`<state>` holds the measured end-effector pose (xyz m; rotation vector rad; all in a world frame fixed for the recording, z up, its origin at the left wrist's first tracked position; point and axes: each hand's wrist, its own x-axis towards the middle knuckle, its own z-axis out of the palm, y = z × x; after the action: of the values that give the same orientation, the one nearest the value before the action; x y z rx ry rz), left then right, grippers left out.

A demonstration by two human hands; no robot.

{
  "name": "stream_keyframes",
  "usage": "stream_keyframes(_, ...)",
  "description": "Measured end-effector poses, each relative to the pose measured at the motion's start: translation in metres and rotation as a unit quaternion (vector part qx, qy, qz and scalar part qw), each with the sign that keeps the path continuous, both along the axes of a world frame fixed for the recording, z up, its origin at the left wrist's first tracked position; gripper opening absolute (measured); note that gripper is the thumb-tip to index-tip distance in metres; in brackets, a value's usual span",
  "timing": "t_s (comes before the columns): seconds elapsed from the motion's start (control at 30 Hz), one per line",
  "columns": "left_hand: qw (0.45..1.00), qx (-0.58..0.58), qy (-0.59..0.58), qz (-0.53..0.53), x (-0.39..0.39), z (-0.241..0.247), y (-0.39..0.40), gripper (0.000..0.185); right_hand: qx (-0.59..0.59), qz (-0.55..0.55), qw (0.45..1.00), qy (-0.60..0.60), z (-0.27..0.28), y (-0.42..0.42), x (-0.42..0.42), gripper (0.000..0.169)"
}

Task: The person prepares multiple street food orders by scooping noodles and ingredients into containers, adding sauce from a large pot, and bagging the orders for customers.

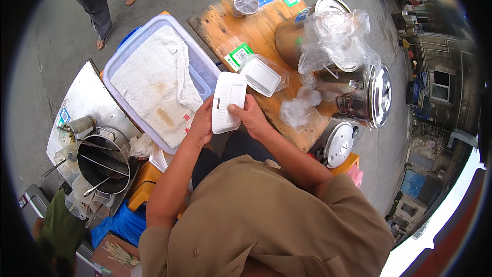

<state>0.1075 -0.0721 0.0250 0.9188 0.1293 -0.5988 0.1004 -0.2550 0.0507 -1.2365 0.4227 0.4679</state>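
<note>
Both of my hands are around a white foam takeaway box (230,100) with its lid down, in front of my chest. My left hand (202,121) grips its left edge, the fingers partly hidden behind it. On the other side my right hand (248,115) presses a thumb on the box. Just beyond it, a second white takeaway box (262,77) in a clear plastic bag lies on the wooden tabletop (215,21). To the left is a pale plastic tub (109,71) lined with a white stained towel (148,80).
Steel pots (348,94) stand at right, with clear plastic bags (334,34) over them. A pressure cooker (338,144) is nearer me. At left a pot with ladles (103,165) rests by a metal surface (90,88). People stand nearby; one wears grey trousers (92,4). Printed codes lie on the wood.
</note>
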Motion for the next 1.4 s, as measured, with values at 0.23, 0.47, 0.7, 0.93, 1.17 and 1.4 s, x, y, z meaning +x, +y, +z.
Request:
stream_keyframes(0.23,0.993,0.067,0.025,-0.091,0.044,-0.024,-0.088,0.04,0.05,-0.097,0.993,0.047,-0.017,-0.103,0.005,0.071)
stream_keyframes(0.47,0.793,0.578,-0.183,-0.057,0.15,-0.121,-0.158,0.059,0.232,-0.259,0.923,0.165,-0.055,-0.172,0.006,0.058)
stream_keyframes(0.7,0.706,0.627,-0.322,-0.07,0.16,-0.145,-0.149,0.029,0.292,-0.381,0.84,0.254,-0.099,-0.171,0.032,0.046)
stream_keyframes(0.93,0.781,0.562,-0.269,-0.039,0.102,-0.053,-0.161,0.023,0.277,-0.405,0.844,0.216,-0.099,-0.161,0.037,0.041)
stream_keyframes(1.17,0.834,0.494,-0.227,-0.093,0.103,-0.006,-0.196,0.024,0.354,-0.424,0.806,0.212,-0.097,-0.132,0.052,0.036)
stream_keyframes(1.4,0.873,0.457,-0.15,-0.077,0.135,0.01,-0.196,0.025,0.327,-0.351,0.841,0.25,-0.102,-0.125,0.047,0.021)
